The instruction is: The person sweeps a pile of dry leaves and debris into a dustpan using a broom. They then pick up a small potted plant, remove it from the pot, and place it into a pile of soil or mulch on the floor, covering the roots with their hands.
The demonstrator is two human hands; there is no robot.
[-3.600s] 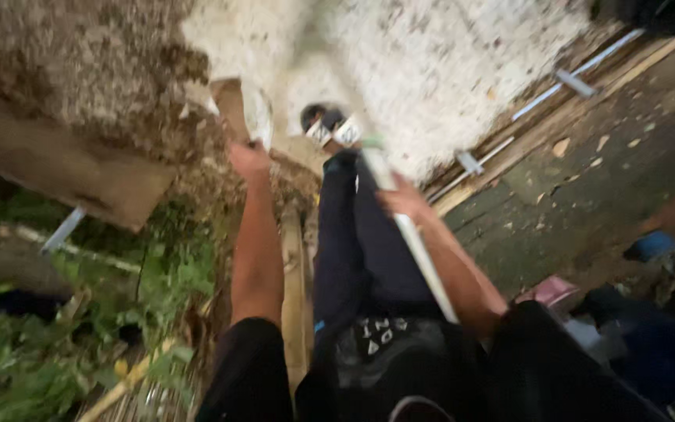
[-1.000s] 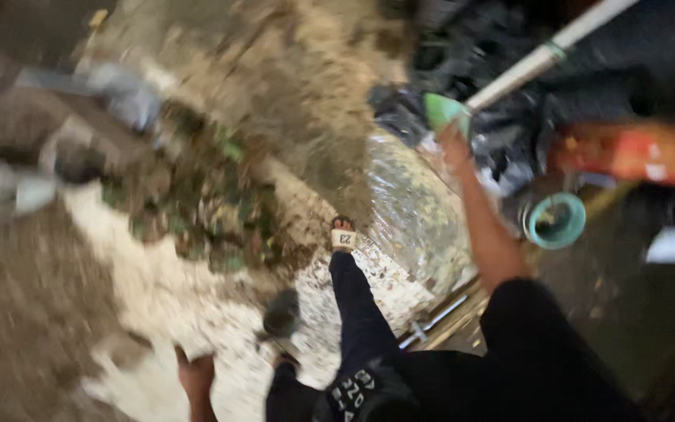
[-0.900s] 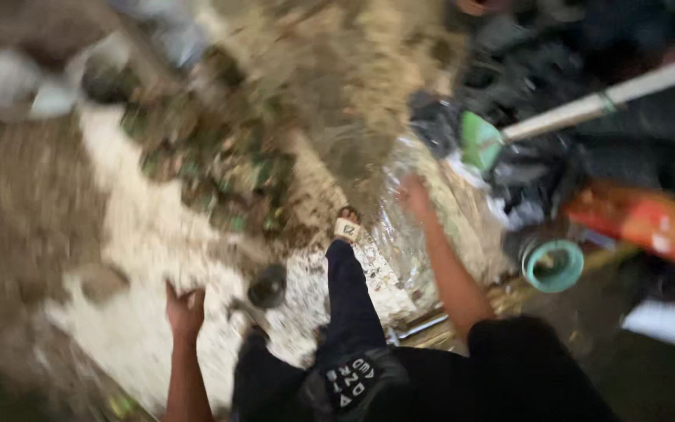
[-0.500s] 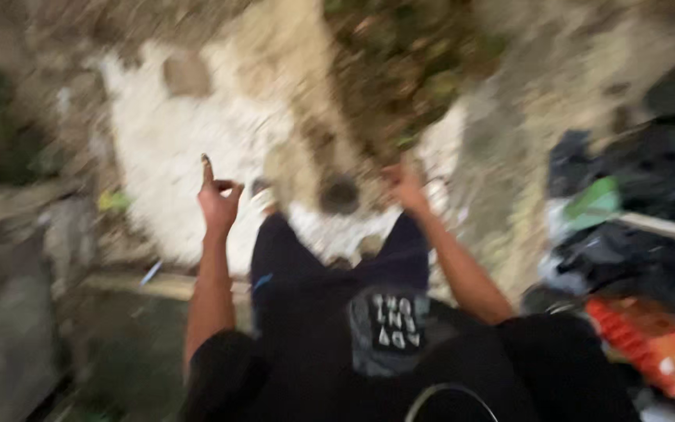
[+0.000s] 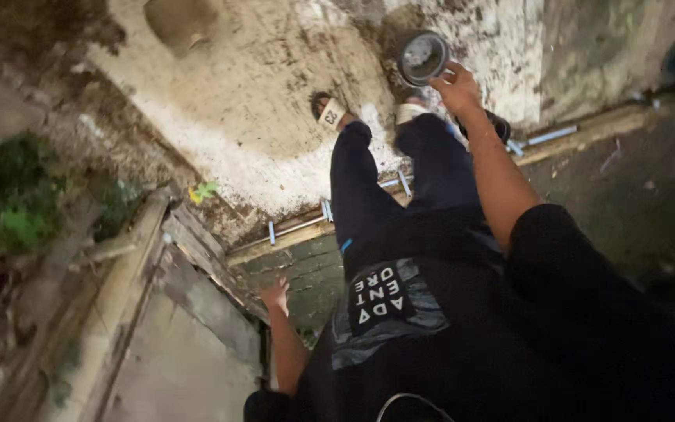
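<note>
Fingers of right hand [image 5: 456, 84] now grip a round metal tin [image 5: 423, 57].

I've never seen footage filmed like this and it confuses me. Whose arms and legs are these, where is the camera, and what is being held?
The camera sits on a person's head and looks straight down, so you see their own body: dark trousers, sandalled feet, two bare arms. The right hand holds a small round tin out over the pale, dirty concrete by its rim. The left hand is empty and rests near a wooden plank edge. Thin blue-white pipes run along the slab's edge. Green plants grow at the left.
</note>
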